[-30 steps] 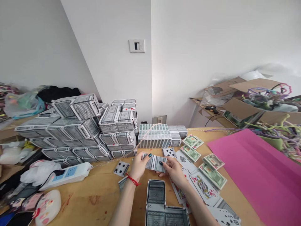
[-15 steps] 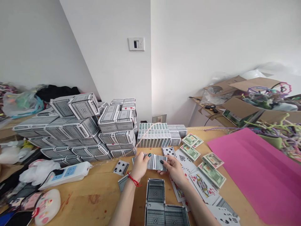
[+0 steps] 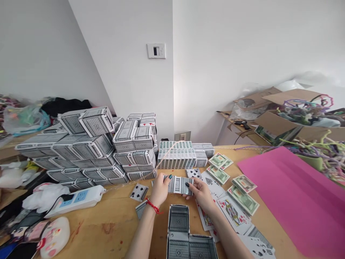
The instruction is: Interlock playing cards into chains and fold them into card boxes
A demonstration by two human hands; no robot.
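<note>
Between my two hands is a row of grey-patterned playing cards [image 3: 178,184], held back side up just above the table. My left hand [image 3: 161,190], with a red string bracelet at the wrist, pinches the left end under its thumb. At the other end, my right hand [image 3: 199,191] grips the cards between thumb and fingers. Directly below stands an L-shaped open box [image 3: 179,220] built from the same cards. A face-up spade card [image 3: 139,192] lies left of my left wrist, and a queen card [image 3: 234,212] lies among loose cards beside my right forearm.
Stacked card-built boxes [image 3: 93,147] rise at the back left, beside a row of card packs [image 3: 176,155]. Green card packs [image 3: 242,199] lie to the right, near a pink sheet [image 3: 293,201]. A white power strip [image 3: 78,201] and a cardboard box [image 3: 280,124] flank the table.
My right hand has shifted slightly right with its end of the cards. The patterned strip showing between the cards is now wider. The box below stays where it was.
</note>
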